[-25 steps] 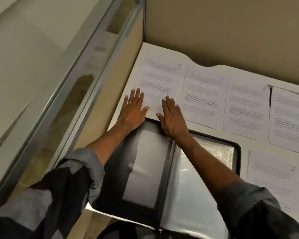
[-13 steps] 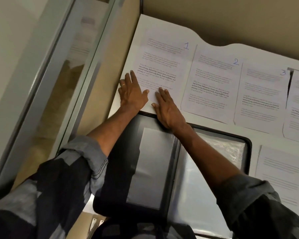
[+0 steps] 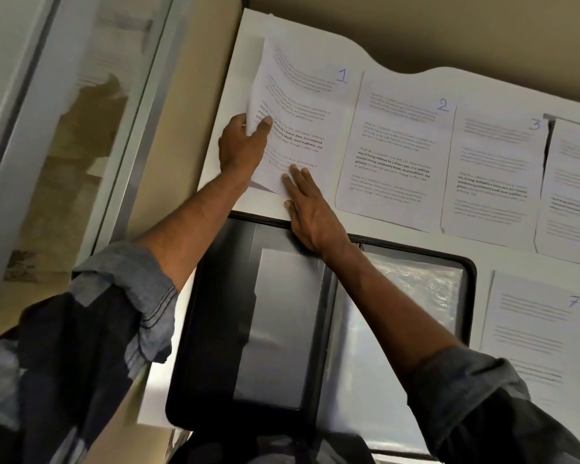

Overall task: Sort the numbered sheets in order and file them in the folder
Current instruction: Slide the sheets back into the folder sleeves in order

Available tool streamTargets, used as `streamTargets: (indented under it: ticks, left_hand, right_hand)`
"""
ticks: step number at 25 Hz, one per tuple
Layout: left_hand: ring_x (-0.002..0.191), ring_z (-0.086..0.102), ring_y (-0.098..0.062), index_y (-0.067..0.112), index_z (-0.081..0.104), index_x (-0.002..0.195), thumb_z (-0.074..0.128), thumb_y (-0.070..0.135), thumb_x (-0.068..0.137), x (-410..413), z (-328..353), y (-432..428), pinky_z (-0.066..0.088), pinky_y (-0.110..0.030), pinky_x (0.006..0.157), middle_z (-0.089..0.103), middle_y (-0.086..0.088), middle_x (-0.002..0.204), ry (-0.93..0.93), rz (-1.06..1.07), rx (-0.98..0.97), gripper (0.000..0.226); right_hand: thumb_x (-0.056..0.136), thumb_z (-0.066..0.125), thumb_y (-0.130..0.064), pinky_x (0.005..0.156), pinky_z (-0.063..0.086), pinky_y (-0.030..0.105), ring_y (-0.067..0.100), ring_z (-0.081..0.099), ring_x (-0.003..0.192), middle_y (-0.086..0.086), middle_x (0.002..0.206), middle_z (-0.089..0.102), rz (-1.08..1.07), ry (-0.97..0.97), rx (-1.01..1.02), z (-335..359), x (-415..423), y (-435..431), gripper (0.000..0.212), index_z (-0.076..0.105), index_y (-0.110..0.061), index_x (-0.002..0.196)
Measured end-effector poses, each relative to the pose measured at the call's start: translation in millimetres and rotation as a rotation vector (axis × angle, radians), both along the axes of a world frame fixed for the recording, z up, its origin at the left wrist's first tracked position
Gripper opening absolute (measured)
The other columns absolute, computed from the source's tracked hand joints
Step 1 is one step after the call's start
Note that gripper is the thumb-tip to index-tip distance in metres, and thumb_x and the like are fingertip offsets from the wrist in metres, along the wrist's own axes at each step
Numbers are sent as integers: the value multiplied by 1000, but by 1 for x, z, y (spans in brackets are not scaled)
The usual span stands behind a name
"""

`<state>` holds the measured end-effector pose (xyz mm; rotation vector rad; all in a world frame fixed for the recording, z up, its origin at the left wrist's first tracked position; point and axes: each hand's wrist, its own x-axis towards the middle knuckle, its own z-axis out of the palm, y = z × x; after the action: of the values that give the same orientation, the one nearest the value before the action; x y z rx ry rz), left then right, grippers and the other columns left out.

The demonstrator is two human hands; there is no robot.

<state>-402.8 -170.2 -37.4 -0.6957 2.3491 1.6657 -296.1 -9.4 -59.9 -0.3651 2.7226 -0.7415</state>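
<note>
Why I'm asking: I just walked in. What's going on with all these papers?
A person is working on sheet 1: the left hand pinches its left edge, which curls up off the white table, while the right hand lies flat on its lower part. Sheet 2, sheet 3 and sheet 7 lie flat on the table. The black folder lies open in front of the person.

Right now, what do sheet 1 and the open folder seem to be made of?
Sheet 1: thin matte paper; its left edge curls up where the left hand pinches it. Folder: black cover, probably plastic, with glossy clear sleeves that crinkle and glare.
</note>
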Motion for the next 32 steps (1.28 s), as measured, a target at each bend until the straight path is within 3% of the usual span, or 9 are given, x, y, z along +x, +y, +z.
streamTargets:
  ticks: [4, 8, 10, 12, 15, 19, 24, 28, 32]
  left_hand:
    - [94, 71, -14, 17, 72, 109, 70, 25, 90, 4, 9, -8, 61, -40, 85, 74, 7, 103, 184, -49, -31, 22]
    - [99, 71, -13, 18, 73, 111, 72, 26, 91, 27, 20, -11, 60, -39, 89, 76, 7, 107, 272, -73, 48, 22]
    - [98, 71, -15, 15, 72, 111, 72, 23, 93, 41, 24, -13, 59, -39, 90, 76, 1, 107, 290, -55, 145, 20]
    - [98, 71, -15, 15, 70, 110, 72, 18, 94, 52, 29, -15, 59, -37, 91, 76, 1, 106, 293, -14, 263, 17]
    - [99, 72, -14, 14, 69, 110, 73, 12, 93, 69, 41, -14, 58, -32, 89, 77, 3, 105, 263, 13, 423, 17]
    - [109, 72, -21, 12, 70, 118, 75, 12, 92, 94, 49, -10, 57, -38, 96, 76, -2, 115, 208, 35, 513, 26]
    - [107, 73, -20, 6, 68, 124, 71, 5, 93, 133, 52, 8, 59, -28, 88, 76, -3, 115, 113, -55, 580, 31]
    - [109, 72, -24, 7, 69, 123, 72, 5, 93, 160, 46, 39, 58, -36, 95, 76, -5, 116, 58, -140, 562, 31]
    - [103, 74, -18, 12, 70, 118, 72, 3, 92, 180, 43, 77, 59, -34, 92, 77, 0, 111, 16, -207, 531, 28]
  right_hand:
    - [109, 42, -23, 126, 5, 29, 26, 11, 157, 11, 168, 20, -44, -17, -67, 1, -2, 2, 51, 32, -8, 157]
    - [104, 58, -25, 124, 28, 34, 24, 33, 150, 10, 161, 38, -254, -114, -348, 14, -13, 8, 46, 51, -7, 146]
    - [100, 65, -26, 112, 39, 16, 20, 36, 147, 9, 163, 34, -556, -100, -584, 32, -20, 16, 60, 40, -11, 152]
    - [97, 69, -29, 113, 37, 21, 23, 32, 149, 7, 166, 26, -736, -52, -685, 47, -31, 28, 77, 26, -13, 159]
    - [93, 72, -38, 119, 36, 41, 23, 41, 145, 4, 161, 39, -694, -38, -703, 65, -44, 50, 79, 31, -17, 157]
    - [90, 77, -21, 96, 57, 53, 29, 72, 109, 8, 120, 74, -627, -144, -819, 98, -39, 77, 39, 67, -7, 125]
    - [91, 75, -12, 92, 60, 42, 28, 73, 104, 13, 114, 76, -675, -227, -887, 115, 5, 118, 35, 69, 1, 123]
    - [92, 72, -11, 92, 60, 41, 26, 73, 104, 10, 113, 76, -686, -272, -838, 114, 46, 163, 31, 70, -2, 122]
    - [92, 73, -10, 92, 60, 41, 28, 73, 107, 12, 118, 75, -724, -290, -832, 110, 80, 209, 34, 69, -2, 125]
